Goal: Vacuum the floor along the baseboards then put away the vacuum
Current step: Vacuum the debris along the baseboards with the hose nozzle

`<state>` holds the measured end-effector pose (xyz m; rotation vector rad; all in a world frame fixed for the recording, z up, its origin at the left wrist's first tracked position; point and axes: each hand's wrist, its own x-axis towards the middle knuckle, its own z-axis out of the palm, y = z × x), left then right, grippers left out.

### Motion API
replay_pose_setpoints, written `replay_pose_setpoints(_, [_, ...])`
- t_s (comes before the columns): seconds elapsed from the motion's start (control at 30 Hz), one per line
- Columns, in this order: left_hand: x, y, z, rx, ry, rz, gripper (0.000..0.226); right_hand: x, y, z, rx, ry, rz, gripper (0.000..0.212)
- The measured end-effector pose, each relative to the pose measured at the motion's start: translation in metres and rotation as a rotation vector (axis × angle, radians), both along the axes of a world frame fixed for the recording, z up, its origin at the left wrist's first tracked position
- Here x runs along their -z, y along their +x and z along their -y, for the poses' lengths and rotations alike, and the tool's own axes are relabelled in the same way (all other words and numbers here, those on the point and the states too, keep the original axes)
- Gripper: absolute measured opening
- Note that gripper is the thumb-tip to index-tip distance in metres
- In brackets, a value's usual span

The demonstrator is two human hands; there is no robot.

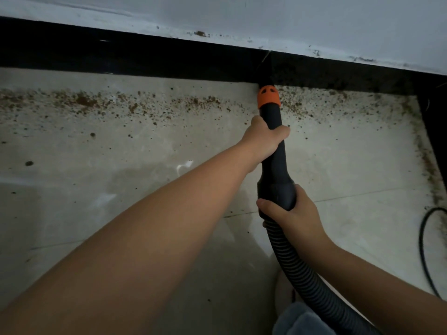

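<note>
Black vacuum wand [274,151], orange collar [268,97], no readable writing: left hand [262,139] grips it, right hand [292,213] grips the hose [302,269] end; nozzle touches the dark baseboard [145,56].

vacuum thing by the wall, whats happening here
A person is vacuuming along the black baseboard. The left hand grips the black wand below its orange collar; the right hand holds the wand where the ribbed hose joins. The tip is at the baseboard. Brown crumbs lie on both sides.
</note>
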<state>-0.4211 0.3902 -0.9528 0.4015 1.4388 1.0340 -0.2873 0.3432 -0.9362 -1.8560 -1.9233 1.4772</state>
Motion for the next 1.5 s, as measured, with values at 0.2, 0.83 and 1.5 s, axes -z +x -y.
replay_pose_setpoints(0.2, [-0.004,-0.001,0.007,-0.029,-0.014,-0.072,0.052,0.000,-0.004,0.005,-0.014,0.009,-0.008,0.033])
replay_pose_setpoints(0.83, [-0.026,-0.064,0.116,-0.270,-0.114,-0.268,0.040,-0.013,-0.075,0.066,-0.248,-0.143,-0.116,0.035])
replay_pose_setpoints(1.5, [-0.037,-0.137,0.175,-0.705,-0.252,-0.274,0.050,-0.022,-0.166,0.080,-0.592,-0.276,-0.179,0.023])
